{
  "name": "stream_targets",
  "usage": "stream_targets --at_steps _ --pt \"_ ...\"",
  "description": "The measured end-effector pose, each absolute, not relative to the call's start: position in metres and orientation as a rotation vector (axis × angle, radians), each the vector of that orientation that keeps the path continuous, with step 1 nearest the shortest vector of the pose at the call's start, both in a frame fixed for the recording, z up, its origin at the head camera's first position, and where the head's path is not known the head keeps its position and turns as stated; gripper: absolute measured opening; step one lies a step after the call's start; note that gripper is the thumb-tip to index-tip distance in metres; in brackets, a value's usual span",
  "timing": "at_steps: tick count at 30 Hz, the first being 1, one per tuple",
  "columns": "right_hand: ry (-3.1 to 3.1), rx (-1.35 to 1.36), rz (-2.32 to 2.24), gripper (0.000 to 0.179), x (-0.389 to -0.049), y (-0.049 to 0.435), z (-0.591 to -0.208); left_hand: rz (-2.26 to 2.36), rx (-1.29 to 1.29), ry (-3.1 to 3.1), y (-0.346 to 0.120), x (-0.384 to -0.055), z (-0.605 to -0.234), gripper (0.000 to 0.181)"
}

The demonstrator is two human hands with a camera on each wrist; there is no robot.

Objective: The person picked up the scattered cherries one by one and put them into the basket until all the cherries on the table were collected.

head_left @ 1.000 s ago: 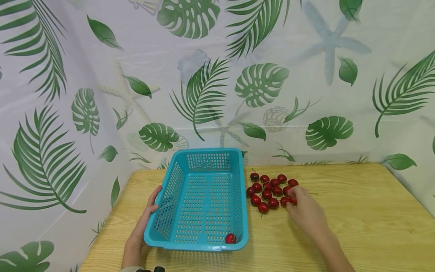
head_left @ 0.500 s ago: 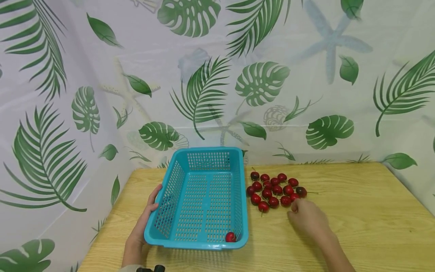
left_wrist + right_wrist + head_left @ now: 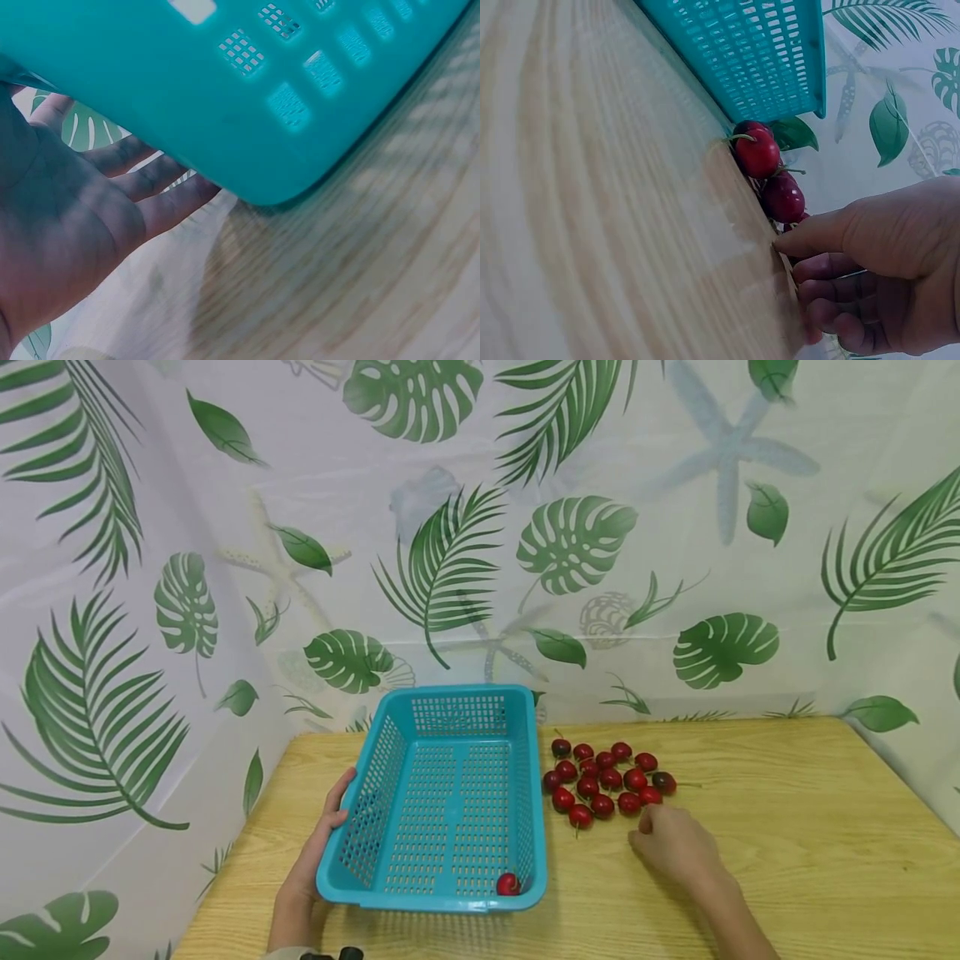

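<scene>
A turquoise plastic basket (image 3: 450,903) stands on the table, with one red cherry (image 3: 507,884) in its near right corner. My left hand (image 3: 315,843) supports its left side; in the left wrist view the fingers (image 3: 176,202) reach fairly straight behind the wall, well spread. Several cherries (image 3: 602,806) lie in a loose cluster to the right of the basket, some with stems. At the cluster's near right edge is my right hand (image 3: 678,847), fingers bent and thumb forward, fingertips right by a bright red cherry (image 3: 651,796). I cannot tell whether they pinch a stem.
The light wood-grain table (image 3: 817,827) extends to the right of the cherries. Behind it, and along the left, hangs a white cloth (image 3: 660,568) printed with green leaves and starfish. The basket's far end stands close to this cloth.
My right hand has drawn back toward me from the cluster, uncovering a dark cherry and its neighbour, then moved only slightly. The left hand, basket and cherry inside stay put.
</scene>
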State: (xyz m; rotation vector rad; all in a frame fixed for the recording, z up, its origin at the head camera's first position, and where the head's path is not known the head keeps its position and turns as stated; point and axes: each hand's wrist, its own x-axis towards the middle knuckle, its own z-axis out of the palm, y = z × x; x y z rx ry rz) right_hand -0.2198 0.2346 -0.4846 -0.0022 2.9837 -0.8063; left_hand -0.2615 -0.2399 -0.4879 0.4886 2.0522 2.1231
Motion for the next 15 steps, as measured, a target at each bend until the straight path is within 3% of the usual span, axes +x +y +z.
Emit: stream_targets --at_steps 11,15 --pt "3.077 -0.117 -0.786 0.014 -0.221 0.221 -0.485 2.149 0.385 2.023 -0.237 -0.26 -0.486 0.065" --pt "3.095 -0.172 -0.779 0.022 -0.222 0.22 -0.487 2.147 0.383 2.025 -0.237 -0.261 -0.486 0.065"
